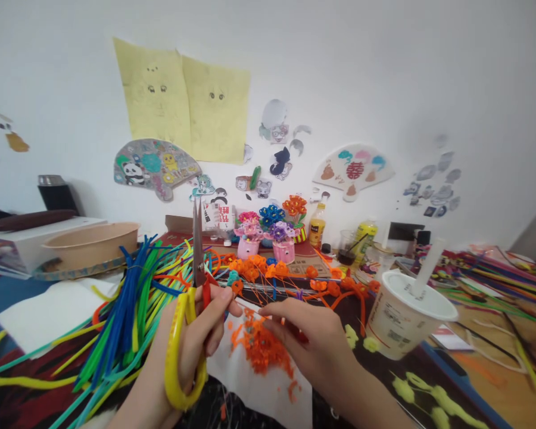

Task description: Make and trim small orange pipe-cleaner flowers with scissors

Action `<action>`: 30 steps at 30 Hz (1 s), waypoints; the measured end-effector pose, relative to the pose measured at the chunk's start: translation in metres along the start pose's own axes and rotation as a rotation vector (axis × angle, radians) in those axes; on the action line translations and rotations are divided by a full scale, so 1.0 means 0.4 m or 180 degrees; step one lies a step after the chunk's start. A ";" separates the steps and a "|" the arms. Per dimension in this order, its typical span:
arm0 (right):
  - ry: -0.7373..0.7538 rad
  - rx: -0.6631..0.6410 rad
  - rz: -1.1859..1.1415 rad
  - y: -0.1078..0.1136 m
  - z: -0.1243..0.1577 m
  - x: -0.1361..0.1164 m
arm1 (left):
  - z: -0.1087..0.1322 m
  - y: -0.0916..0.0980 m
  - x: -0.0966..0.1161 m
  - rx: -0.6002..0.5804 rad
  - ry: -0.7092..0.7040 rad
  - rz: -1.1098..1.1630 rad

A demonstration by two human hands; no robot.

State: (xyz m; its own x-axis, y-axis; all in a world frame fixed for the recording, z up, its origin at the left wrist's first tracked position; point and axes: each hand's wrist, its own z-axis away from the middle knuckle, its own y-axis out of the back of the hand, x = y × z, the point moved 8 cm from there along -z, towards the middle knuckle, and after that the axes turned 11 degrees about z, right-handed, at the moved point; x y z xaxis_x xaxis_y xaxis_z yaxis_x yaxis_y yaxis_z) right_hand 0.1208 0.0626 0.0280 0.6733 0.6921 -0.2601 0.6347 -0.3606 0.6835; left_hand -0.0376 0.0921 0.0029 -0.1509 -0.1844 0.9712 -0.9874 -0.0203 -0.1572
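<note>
Low in the frame, left of centre, the left hand (192, 351) grips a pair of yellow-handled scissors with red pivot and steel blades (192, 298), its fingers threaded through the yellow loop and closed around it. The blades point straight up and stand shut, tips near the middle of the picture. Just right of centre the right hand (308, 339) pinches what looks like a thin orange fuzzy pipe-cleaner piece (250, 319) between thumb and forefinger; the piece itself is small and partly hidden, so its exact shape is hard to tell. Below both hands lies a white paper sheet (268, 387) carrying a heap of orange fuzzy trimmings (261, 351).

The step in hand appears to be trimming fuzz from the orange piece over the sheet. The next cut would call for opening the blades, tilting them down toward the pinched piece, and holding that piece steady over the paper.

At lower left fans a bundle of blue, green and yellow pipe cleaners (125, 310). At right stands a tilted white paper cup with straw (406, 316) on the surface (482, 363).
</note>
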 end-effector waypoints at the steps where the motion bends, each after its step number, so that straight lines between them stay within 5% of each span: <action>1: -0.0055 -0.0037 -0.0025 -0.001 -0.001 0.007 | -0.001 0.002 0.001 0.0028 0.0012 0.0064; 10: -0.0381 -0.0238 -0.0210 -0.009 -0.005 0.027 | -0.009 0.003 -0.021 0.0050 0.0305 0.0463; 17: -0.1584 -0.0842 -0.2866 -0.027 0.008 0.095 | -0.014 0.027 -0.013 0.0507 0.0417 0.0857; 21: -0.1865 -0.0394 -0.3917 -0.016 0.009 0.126 | -0.019 0.033 -0.024 0.0671 0.0694 0.1179; 30: -0.1944 0.0375 -0.3892 -0.018 0.013 0.156 | -0.006 -0.019 -0.056 0.0123 0.0990 0.0924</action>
State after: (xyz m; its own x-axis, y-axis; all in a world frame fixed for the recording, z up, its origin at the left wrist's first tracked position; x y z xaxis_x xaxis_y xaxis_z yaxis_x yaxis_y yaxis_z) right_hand 0.1600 0.1052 0.0033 -0.2948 0.2326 -0.9268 0.9466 0.2034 -0.2501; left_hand -0.0270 0.0987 -0.0173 -0.4358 0.1170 0.8924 -0.9000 -0.0493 -0.4330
